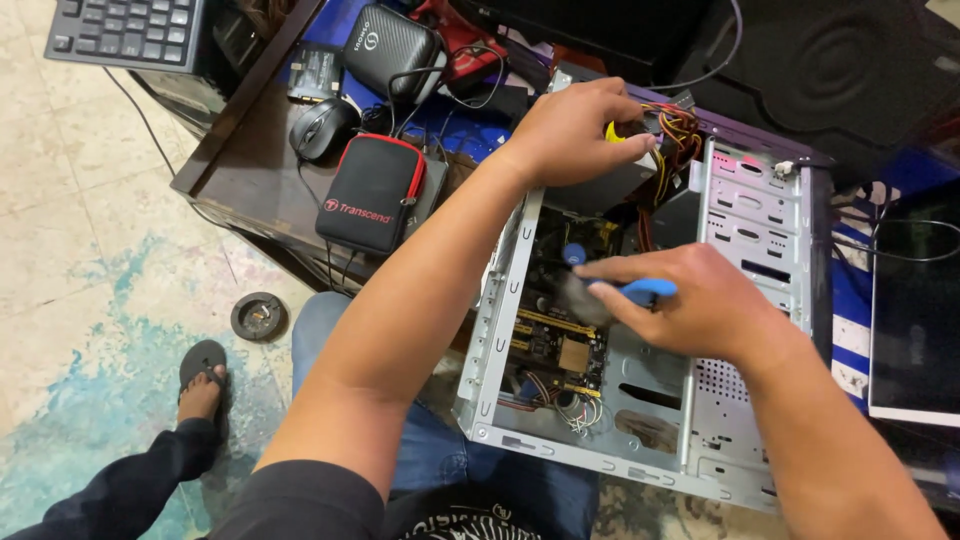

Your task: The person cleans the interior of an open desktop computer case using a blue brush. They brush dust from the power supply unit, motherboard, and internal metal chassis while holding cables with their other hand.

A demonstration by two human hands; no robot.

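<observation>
An open grey computer case [745,215] lies across my lap, its motherboard [560,345] exposed. My left hand [575,130] rests on the grey power supply [610,185] at the case's far end, fingers closed over something yellow beside a bundle of red and yellow wires [680,125]. My right hand [690,300] hovers over the motherboard and grips a blue-handled brush [645,291]; its blurred bristles point left over the board. Loose thin wires [580,415] lie at the board's near edge.
A dark low table [250,165] at the left carries a black mouse [322,128], a black-and-red pouch [372,193] and a dark hard case [390,50]. A keyboard [125,30] sits far left. Another person's sandalled foot [203,385] rests on the floor. A white-edged screen [915,320] stands right.
</observation>
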